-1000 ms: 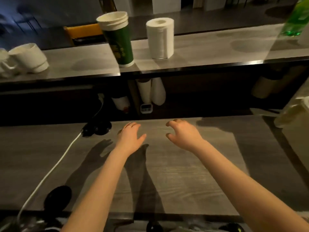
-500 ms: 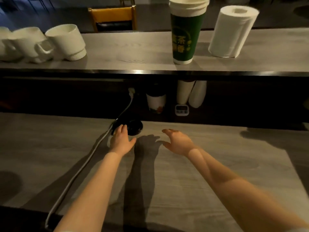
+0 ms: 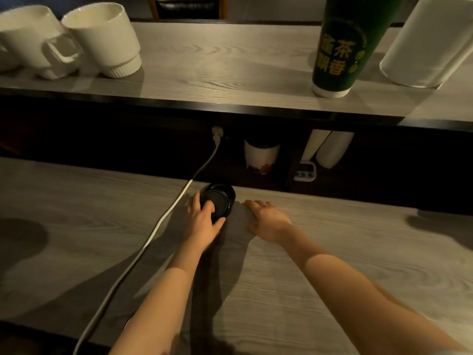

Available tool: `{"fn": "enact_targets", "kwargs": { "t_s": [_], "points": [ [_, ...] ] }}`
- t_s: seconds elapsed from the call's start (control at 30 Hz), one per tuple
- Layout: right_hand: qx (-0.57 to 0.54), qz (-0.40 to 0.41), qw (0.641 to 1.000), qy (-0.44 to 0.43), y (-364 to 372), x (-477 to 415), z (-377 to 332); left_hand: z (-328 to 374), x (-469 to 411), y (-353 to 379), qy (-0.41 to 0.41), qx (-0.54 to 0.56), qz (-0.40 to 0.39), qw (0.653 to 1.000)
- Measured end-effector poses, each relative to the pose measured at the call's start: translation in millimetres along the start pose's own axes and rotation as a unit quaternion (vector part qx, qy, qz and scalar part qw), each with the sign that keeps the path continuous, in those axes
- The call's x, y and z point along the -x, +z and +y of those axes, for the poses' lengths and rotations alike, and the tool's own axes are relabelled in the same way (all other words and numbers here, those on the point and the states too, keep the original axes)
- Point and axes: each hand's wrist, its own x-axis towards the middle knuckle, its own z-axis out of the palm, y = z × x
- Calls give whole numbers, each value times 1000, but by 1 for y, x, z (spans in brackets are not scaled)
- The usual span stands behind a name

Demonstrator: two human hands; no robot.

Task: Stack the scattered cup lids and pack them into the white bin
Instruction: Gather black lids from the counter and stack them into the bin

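Note:
Two black cup lids lie overlapping near the far edge of the grey wooden counter (image 3: 332, 252). The nearer lid (image 3: 217, 202) partly covers the one behind it (image 3: 226, 189). My left hand (image 3: 202, 224) is on the nearer lid, with fingers along its left rim and the thumb under its near rim. Just right of the lids, my right hand (image 3: 266, 219) rests palm down on the counter, fingers spread, holding nothing. No white bin is in view.
A white cable (image 3: 153, 231) runs from a wall plug across the counter, left of my left hand. The raised shelf holds white mugs (image 3: 102, 39), a green paper cup (image 3: 343, 47) and a paper roll (image 3: 430, 42). Under it stand cups (image 3: 261, 157) and a small timer (image 3: 305, 171).
The view has swung left and closer. My left hand reached forward onto the black lids and closed around the nearer one. My right hand lowered flat beside them.

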Motion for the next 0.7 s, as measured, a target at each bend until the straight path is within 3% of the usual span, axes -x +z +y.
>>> {"fn": "enact_targets", "kwargs": {
  "t_s": [0.13, 0.23, 0.3, 0.37, 0.43, 0.6, 0.7],
  "points": [
    [-41, 15, 999, 8, 0, -1, 4, 2, -1, -6, -12, 22, 3, 1000],
    [-164, 51, 985, 21, -8, -1, 2, 11, 1, -15, 26, 37, 56, 997],
    [-278, 89, 956, 9, -21, -1, -2, 26, 6, -21, 70, 75, 98, 990],
    [-417, 102, 903, -2, -34, 3, -7, 43, 15, -23, 124, 95, 123, 980],
    [-475, 107, 873, -7, -42, 8, -5, 57, 24, -22, 156, 96, 144, 973],
    [-470, 139, 870, 53, -37, 16, 22, 59, 30, -7, 163, 80, 60, 982],
    [-478, 147, 857, 124, -27, 19, 38, 45, 14, -2, 57, 82, 16, 995]
  ]
}}
